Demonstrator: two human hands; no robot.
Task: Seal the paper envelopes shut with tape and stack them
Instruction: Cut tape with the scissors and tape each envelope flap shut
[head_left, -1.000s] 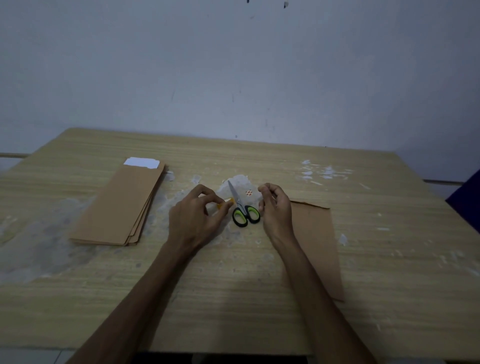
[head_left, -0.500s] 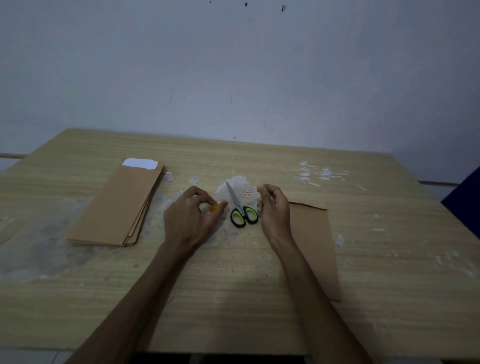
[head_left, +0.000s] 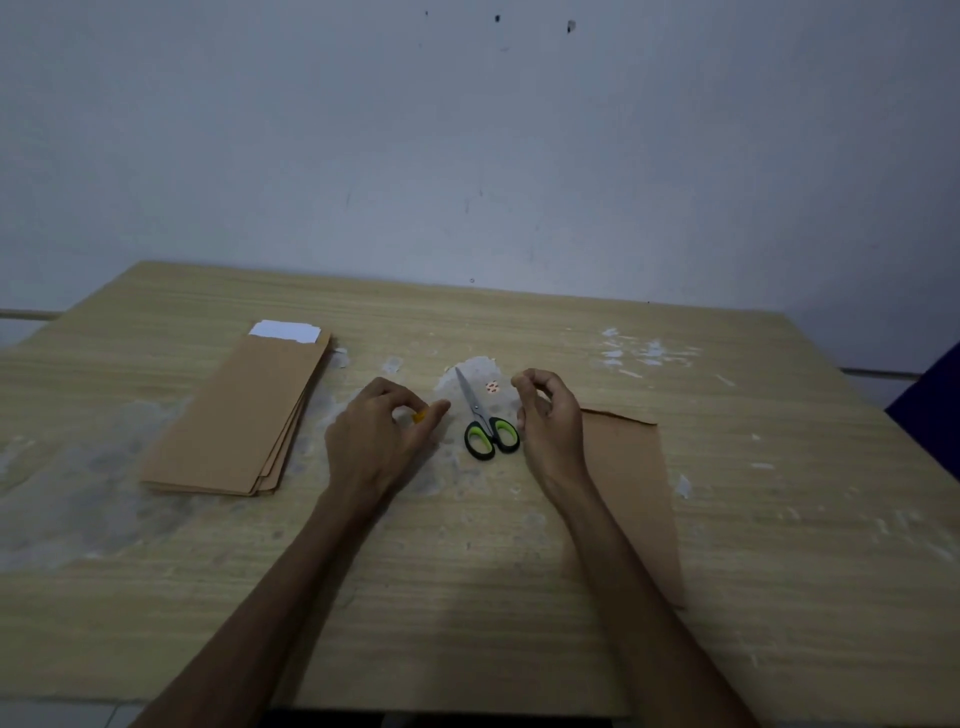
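A stack of brown paper envelopes (head_left: 244, 415) lies on the left of the wooden table (head_left: 493, 639), with a white sheet (head_left: 283, 330) sticking out at its far end. A single brown envelope (head_left: 634, 467) lies on the right, partly under my right forearm. My left hand (head_left: 379, 436) pinches a small orange-yellow thing (head_left: 418, 416), mostly hidden by its curled fingers. My right hand (head_left: 550, 421) hovers with fingers curled and thumb near forefinger; I see nothing in it. Green-and-black scissors (head_left: 488, 431) lie closed between the hands.
A small round red-and-white sticker (head_left: 492, 387) lies beside the scissor blades. White scuffed patches mark the tabletop. A dark blue object (head_left: 935, 410) stands past the table's right edge. A pale wall rises behind the table.
My left hand has drawn back slightly from the scissors, and the orange-yellow thing is more hidden in its fingers. My right hand has barely moved.
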